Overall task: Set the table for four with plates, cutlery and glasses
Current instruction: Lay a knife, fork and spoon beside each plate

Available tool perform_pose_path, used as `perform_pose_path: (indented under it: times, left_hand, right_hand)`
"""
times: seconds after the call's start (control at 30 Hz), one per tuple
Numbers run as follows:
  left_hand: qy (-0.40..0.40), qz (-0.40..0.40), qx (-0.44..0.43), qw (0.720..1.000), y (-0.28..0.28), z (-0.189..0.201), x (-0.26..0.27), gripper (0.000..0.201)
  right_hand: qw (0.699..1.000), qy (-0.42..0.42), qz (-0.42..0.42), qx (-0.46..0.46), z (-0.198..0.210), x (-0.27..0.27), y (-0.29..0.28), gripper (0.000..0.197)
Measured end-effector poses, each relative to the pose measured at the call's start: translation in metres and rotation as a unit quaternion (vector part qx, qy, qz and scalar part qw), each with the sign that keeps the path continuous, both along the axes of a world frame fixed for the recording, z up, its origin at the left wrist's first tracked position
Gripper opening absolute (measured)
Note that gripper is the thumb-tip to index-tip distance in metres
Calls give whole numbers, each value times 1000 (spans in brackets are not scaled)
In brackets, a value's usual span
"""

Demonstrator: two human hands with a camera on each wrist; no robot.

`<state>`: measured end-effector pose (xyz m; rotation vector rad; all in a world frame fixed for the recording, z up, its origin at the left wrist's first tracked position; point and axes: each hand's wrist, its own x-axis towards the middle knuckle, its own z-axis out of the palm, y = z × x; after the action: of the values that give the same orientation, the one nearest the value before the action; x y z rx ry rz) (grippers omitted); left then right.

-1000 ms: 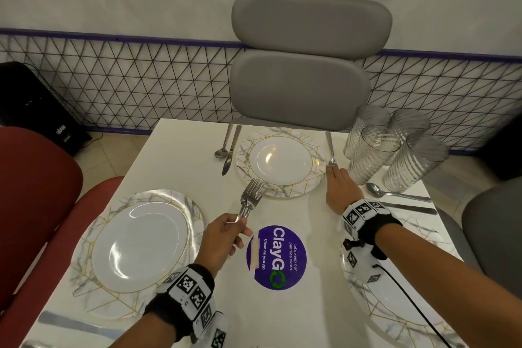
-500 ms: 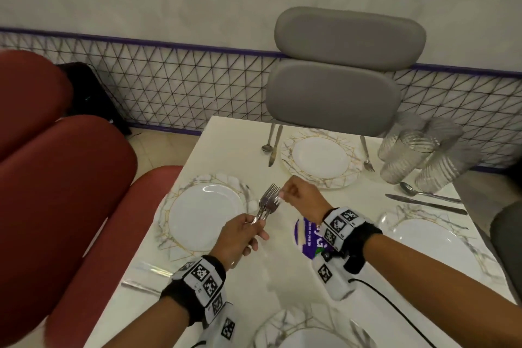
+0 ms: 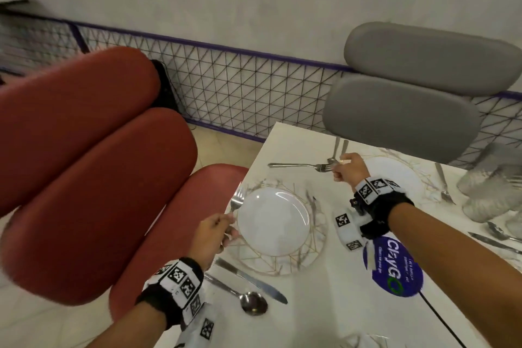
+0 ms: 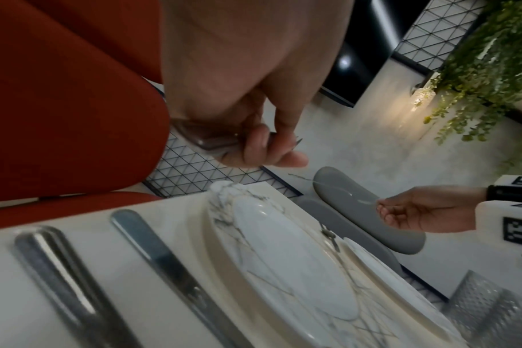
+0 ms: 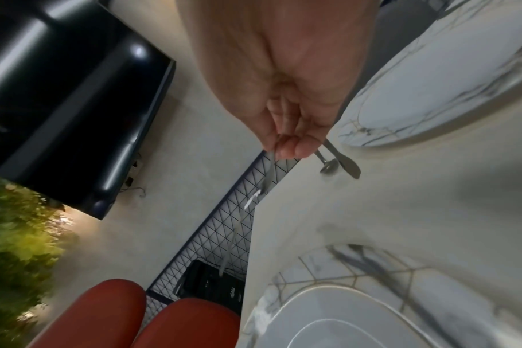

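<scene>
— What were the hands doing?

— The left hand [image 3: 211,237] gripped the handle of a silver metal fork [image 3: 236,200], fingers curled round it, tines up at the left rim of the white marble-patterned plate with gold lines [image 3: 316,248]. The right hand [image 3: 348,169] pinched the tines of a second silver fork [image 3: 293,165], handle pointing left, held level beyond that plate.

— And the rest of that setting?

— A steel table knife [image 3: 251,281] and a steel spoon [image 3: 248,301] lay side by side on the white table [image 3: 324,308], just near of the plate, beside the red padded chair [image 3: 93,183].
</scene>
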<state>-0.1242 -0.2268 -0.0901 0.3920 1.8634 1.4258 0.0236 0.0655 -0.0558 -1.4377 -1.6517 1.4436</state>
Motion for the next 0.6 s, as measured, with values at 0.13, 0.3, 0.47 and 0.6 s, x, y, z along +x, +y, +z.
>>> perform_pose_path:
  times: [0.13,0.3,0.47,0.6]
  left_hand:
    - [-6,18,1,1000,-14,-9,-19,17]
    - [1,27,1,1000,-20,-12,-32,21]
    - [4,29,-9,1000,-20,-19,-39,26]
    - [2,19,-14,1000,-19,-24,-41,28]
  right_hand:
    - [998,-55,-27,7,-50,-36,21,33]
    - [992,-125,-20,13,-76,-63,14,35]
    - [987,-157,-30,35,-96,-68,4,23]
    - [979,-195,12,51,-99,-64,6,35]
